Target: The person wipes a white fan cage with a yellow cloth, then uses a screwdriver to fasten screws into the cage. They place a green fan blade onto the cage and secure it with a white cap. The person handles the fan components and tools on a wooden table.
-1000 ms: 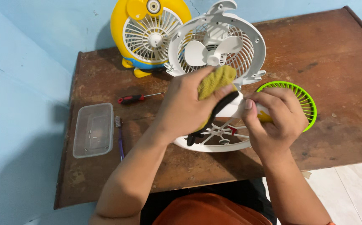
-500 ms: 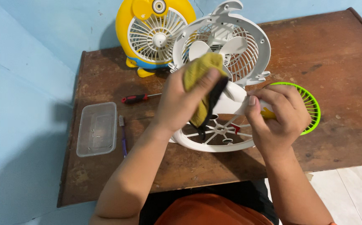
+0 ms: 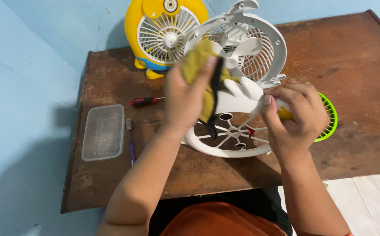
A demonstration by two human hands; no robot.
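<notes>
Over the wooden table [image 3: 351, 57] | left hand [image 3: 185, 98] pinching yellow cloth [image 3: 196, 61] against white fan shell [image 3: 242, 48] | right hand [image 3: 297, 116] clamped on its base | risk: hard rubbing may tip shell or snag blade [image 3: 246, 46]

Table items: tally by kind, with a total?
Fan bodies: 2, yellow fan, white fan
Loose grilles: 2, white grille, green grille
Screwdriver: 1
Toothbrush: 1
Clear container: 1
Yellow cloth, in left hand: 1
Total: 8
</notes>
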